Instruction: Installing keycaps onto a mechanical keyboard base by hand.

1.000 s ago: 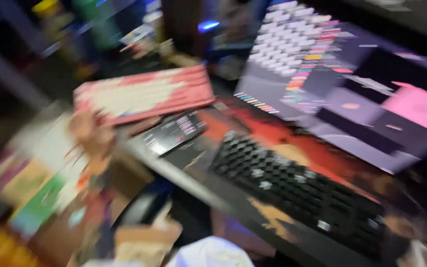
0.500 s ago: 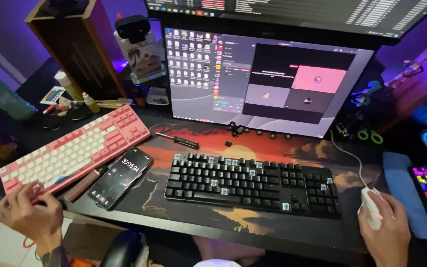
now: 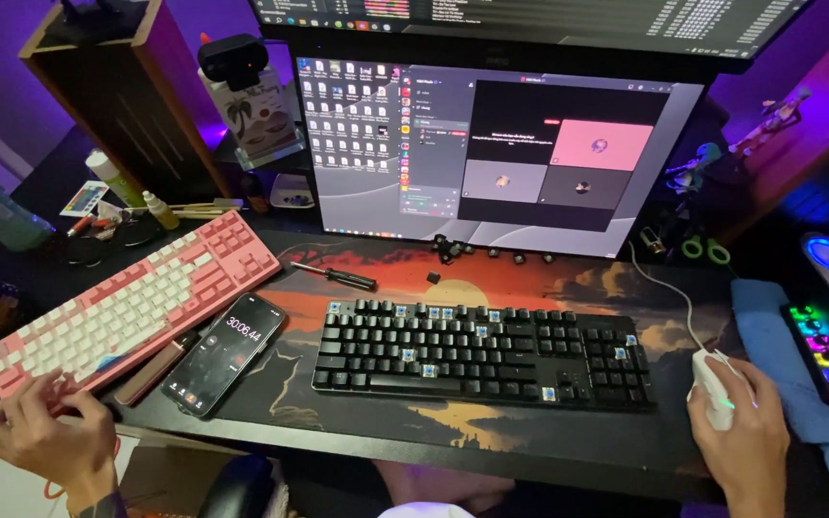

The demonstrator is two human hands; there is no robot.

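The right hand (image 3: 741, 436) is cupped down over a white computer mouse (image 3: 712, 384), fingers draped and closed around its body, at the near right of the sunset-printed desk mat (image 3: 549, 288). The mouse's white cable (image 3: 669, 288) runs away from this hand toward the tilted flat monitor (image 3: 491, 153). Just to the hand's right lies a folded blue cloth (image 3: 784, 369).

The left hand (image 3: 45, 441) is at the near left end of a pink-and-white mechanical keyboard (image 3: 131, 302), fingers curled loosely and touching its corner; whether they pinch anything I cannot tell. That keyboard's long axis runs diagonally up and away from this hand, toward the right. Just to the hand's right, beside the keyboard, lies a black smartphone (image 3: 225, 353) with a lit timer. Between the two hands sits a black keyboard (image 3: 482, 355) with several caps missing, its long axis crosswise, roughly as near to either hand.
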